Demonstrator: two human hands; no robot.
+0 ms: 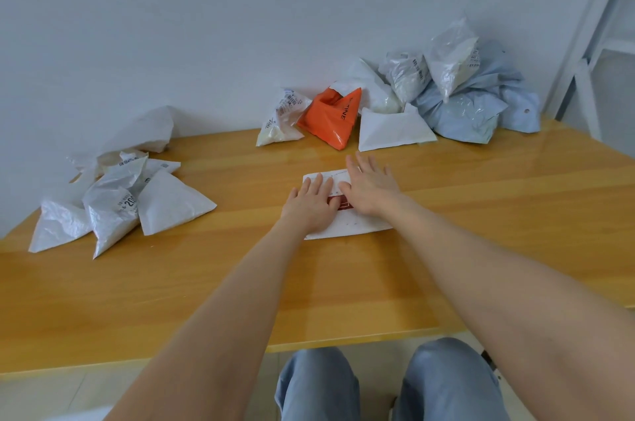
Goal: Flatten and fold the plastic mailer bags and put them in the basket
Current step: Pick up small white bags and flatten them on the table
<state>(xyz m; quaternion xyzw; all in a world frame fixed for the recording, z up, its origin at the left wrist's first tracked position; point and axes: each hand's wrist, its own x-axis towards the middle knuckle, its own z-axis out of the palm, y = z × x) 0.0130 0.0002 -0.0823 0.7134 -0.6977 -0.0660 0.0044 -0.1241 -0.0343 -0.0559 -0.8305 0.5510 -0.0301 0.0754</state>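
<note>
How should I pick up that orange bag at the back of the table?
The best grip is probably the raised top corner of the orange bag, pinched from the front and above. That corner sticks up, while white bags crowd both sides and behind.

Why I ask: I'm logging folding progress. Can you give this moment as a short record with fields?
left hand: open, pressed flat on the white mailer
right hand: open, flat on the same mailer
white mailer: lies flat on the table, red print showing
left pile: white bags heaped at the table's left
back pile: white, orange and pale blue bags by the wall
basket: not in view
</note>
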